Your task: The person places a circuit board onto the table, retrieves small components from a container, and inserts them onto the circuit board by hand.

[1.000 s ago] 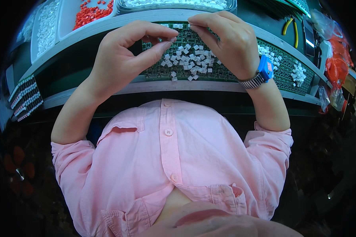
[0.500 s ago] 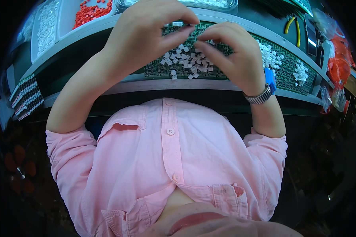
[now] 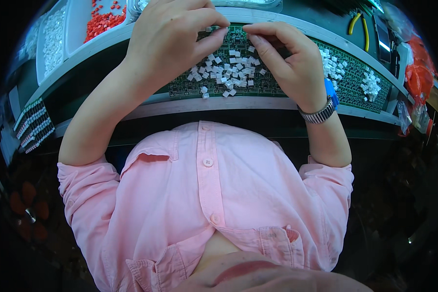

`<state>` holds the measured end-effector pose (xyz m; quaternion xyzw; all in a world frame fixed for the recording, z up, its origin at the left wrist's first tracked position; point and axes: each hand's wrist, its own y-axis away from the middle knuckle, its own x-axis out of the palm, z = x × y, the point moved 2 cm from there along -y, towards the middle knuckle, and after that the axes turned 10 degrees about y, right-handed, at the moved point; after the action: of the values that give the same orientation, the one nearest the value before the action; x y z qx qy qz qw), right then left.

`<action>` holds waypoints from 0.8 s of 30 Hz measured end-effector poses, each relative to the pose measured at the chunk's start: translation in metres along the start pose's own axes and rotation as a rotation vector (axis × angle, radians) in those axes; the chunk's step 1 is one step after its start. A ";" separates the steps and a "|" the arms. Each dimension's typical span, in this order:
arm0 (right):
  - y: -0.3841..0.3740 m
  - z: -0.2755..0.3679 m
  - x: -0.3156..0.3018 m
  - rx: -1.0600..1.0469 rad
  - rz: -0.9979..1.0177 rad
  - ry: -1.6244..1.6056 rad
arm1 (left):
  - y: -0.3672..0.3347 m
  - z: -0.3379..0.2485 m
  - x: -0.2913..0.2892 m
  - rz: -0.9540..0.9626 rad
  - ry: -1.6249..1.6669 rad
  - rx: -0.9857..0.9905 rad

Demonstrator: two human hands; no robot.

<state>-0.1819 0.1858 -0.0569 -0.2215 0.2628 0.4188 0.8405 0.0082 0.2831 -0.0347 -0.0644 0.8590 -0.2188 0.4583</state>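
My left hand [image 3: 180,41] hovers above the left part of a long green circuit board [image 3: 272,90], its thumb and index fingertips pressed close together. Opposite it, my right hand [image 3: 294,61] pinches with thumb and index finger, the two hands' fingertips a small gap apart. Whatever either pinch holds is too small or hidden to make out. Below the fingertips, a loose heap of small white plastic connectors [image 3: 227,73] lies on the board. More white connectors [image 3: 333,65] sit just beyond my right wrist, and another small cluster [image 3: 370,86] lies farther right.
Pale rails [image 3: 345,41] run along the board's far and near edges. At the back left are a tray of red pieces [image 3: 102,27] and a bin of white pieces [image 3: 52,41]. Yellow-handled pliers [image 3: 366,34] and red plastic bags [image 3: 418,73] lie right. Striped strips [image 3: 34,125] stand left.
My right thumb has come up against its index finger. My left hand has shifted slightly left and its fingertips have closed. The board and connectors appear a little farther left in view.
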 end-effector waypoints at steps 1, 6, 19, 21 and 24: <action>0.000 0.000 0.000 0.002 -0.003 0.001 | 0.000 0.000 0.000 0.001 0.002 0.003; 0.002 0.001 0.001 0.006 -0.001 0.049 | 0.005 0.004 0.004 -0.001 -0.085 0.067; -0.017 0.008 -0.008 -0.301 -0.070 0.300 | 0.013 -0.011 -0.001 0.244 0.063 0.103; -0.022 0.007 -0.004 -0.369 -0.098 0.358 | 0.010 -0.015 -0.003 0.257 0.062 0.081; -0.026 0.011 -0.004 -0.446 -0.107 0.467 | 0.008 -0.016 0.001 0.244 0.054 0.058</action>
<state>-0.1597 0.1750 -0.0420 -0.5037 0.3382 0.3591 0.7092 -0.0049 0.2948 -0.0314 0.0597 0.8658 -0.1878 0.4600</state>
